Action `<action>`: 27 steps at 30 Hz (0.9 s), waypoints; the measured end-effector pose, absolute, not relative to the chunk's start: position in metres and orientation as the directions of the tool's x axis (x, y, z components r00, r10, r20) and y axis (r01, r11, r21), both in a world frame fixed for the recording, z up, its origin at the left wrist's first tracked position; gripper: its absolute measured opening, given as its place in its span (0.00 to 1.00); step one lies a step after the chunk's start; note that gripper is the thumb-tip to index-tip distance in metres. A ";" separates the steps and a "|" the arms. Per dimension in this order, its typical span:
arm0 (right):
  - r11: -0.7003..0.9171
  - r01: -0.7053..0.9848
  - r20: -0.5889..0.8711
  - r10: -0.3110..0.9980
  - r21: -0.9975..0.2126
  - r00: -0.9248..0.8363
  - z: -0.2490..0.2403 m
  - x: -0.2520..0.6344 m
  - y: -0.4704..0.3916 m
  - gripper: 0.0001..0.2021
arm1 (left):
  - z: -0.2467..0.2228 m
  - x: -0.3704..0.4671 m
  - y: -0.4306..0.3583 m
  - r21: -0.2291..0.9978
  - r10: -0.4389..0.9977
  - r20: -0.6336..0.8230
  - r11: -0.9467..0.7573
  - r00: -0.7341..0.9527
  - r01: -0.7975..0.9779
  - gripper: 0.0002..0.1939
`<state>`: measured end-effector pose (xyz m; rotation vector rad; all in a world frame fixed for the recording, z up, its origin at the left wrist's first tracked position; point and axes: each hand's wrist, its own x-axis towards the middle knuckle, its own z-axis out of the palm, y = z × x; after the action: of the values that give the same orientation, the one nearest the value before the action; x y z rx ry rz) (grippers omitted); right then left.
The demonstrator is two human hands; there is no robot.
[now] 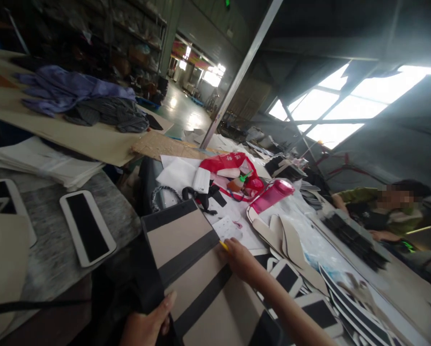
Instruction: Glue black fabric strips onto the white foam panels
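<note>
A long panel point(197, 269) with beige and black stripes lies slanted across the lower middle. My left hand point(154, 317) grips its left edge, thumb on top and fingers curled beneath. At the panel's right edge is my right hand point(235, 259), its fingers closed around a small yellow tool point(223, 245) whose tip points up and left. The rest of that tool is hidden in the hand.
A pink bottle point(273, 196) and a red bag point(244, 168) lie beyond the panel. Cut-out pieces point(287, 240) are piled at right. White-rimmed black pieces point(88, 228) rest on the grey table point(125, 216) at left. A person point(381, 206) sits at far right.
</note>
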<state>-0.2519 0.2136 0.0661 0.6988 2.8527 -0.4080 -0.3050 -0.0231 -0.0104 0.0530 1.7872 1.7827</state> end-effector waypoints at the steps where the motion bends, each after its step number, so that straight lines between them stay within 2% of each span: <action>1: 0.852 0.470 -0.238 0.419 -0.231 -0.876 0.066 -0.252 0.214 0.03 | -0.011 -0.304 -0.022 0.911 0.417 -0.397 0.070 -0.818 -0.407 0.25; 9: 0.851 0.441 -0.250 0.378 -0.284 -0.891 0.065 -0.253 0.219 0.04 | -0.007 -0.299 -0.017 0.865 0.371 -0.457 -0.027 -0.808 -0.501 0.24; 17: 0.854 0.438 -0.263 0.371 -0.281 -0.891 0.064 -0.255 0.223 0.04 | -0.013 -0.298 -0.021 0.832 0.420 -0.451 -0.123 -0.788 -0.541 0.24; 27: 0.849 0.445 -0.278 0.371 -0.286 -0.886 0.073 -0.257 0.220 0.04 | -0.019 -0.303 -0.024 0.893 0.436 -0.383 -0.051 -0.815 -0.447 0.22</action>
<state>-0.2571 0.2198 0.0734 0.6287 2.8140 -0.5112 -0.3034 -0.0239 -0.0188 -0.0124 1.6365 1.9203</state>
